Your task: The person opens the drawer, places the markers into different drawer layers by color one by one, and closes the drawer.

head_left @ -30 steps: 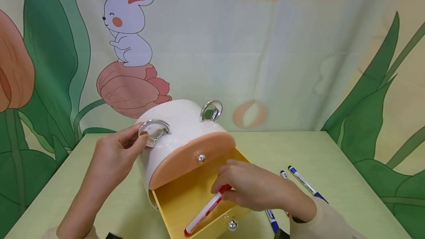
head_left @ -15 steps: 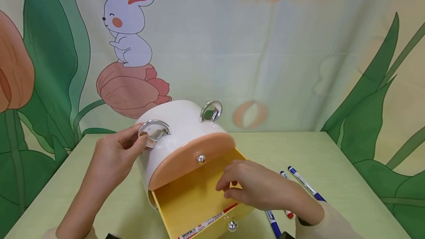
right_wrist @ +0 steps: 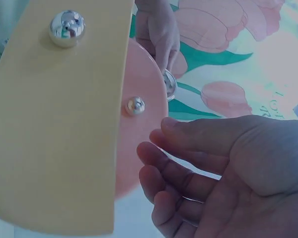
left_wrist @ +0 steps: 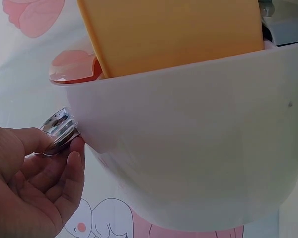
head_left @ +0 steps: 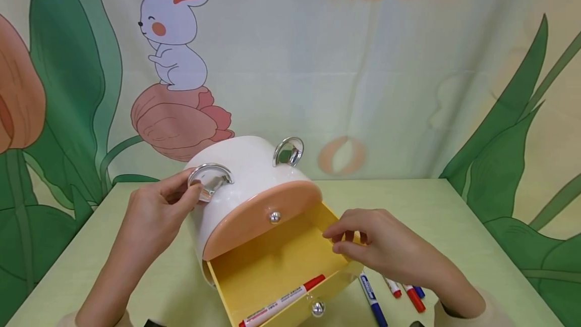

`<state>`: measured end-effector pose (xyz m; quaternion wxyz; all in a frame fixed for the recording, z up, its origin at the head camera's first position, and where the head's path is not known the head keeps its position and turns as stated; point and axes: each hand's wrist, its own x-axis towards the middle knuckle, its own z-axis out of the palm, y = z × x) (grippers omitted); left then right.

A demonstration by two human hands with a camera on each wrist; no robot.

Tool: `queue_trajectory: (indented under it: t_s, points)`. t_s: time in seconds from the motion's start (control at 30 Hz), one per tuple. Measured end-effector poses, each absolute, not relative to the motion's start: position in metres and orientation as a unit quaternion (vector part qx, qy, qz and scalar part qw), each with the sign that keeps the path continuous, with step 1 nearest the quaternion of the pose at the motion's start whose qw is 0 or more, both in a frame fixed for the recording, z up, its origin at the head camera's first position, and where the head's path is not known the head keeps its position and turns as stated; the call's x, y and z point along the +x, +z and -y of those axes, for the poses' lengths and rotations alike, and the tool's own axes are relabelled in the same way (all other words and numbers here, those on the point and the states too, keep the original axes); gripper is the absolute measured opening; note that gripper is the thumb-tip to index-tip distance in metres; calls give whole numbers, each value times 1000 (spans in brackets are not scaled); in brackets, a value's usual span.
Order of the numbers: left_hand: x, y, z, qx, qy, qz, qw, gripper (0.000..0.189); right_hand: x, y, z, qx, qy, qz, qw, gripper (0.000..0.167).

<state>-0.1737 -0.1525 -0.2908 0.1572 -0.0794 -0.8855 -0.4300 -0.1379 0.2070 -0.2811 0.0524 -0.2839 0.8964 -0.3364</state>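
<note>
My left hand (head_left: pixel 156 211) pinches the silver ear-shaped handle (head_left: pixel 210 178) on the left of a white rounded box (head_left: pixel 245 163). In the left wrist view, the thumb and fingers close round that shiny ear (left_wrist: pixel 59 131). The box's yellow lower drawer (head_left: pixel 272 261) is pulled out. A red-capped white marker (head_left: pixel 281 303) lies inside along its front wall. My right hand (head_left: pixel 386 246) is over the drawer's right side, fingers loosely bent with nothing between them. In the right wrist view, the right hand (right_wrist: pixel 218 173) appears beside the yellow drawer front (right_wrist: pixel 64 134).
Above the open drawer, an orange upper drawer front (head_left: pixel 263 216) with a silver knob is closed. A second silver ear (head_left: pixel 289 152) stands on the box's right. On the table lie a blue marker (head_left: pixel 373 299), a red marker (head_left: pixel 414 297) and others, partly under the right hand.
My right hand let go of the red marker, which dropped into the drawer along its front wall. The hand then moved right and back. The left hand stayed on the ear.
</note>
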Motion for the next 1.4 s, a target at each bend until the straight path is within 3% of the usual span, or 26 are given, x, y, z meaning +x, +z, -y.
queue_trajectory:
  t_s: [0.7, 1.0, 1.4]
  points:
    - [-173, -291, 153, -86, -432, 882, 167, 41, -133, -289, -261, -255, -344, -904, -10, 18]
    - [-173, -290, 151, -79, -453, 876, 145, 43, -133, -303, -289, -184, -333, -925, 3, 20]
    - [-173, -291, 150, -80, -468, 869, 139, 44, -131, -317, -301, -113, -337, -935, -23, 19]
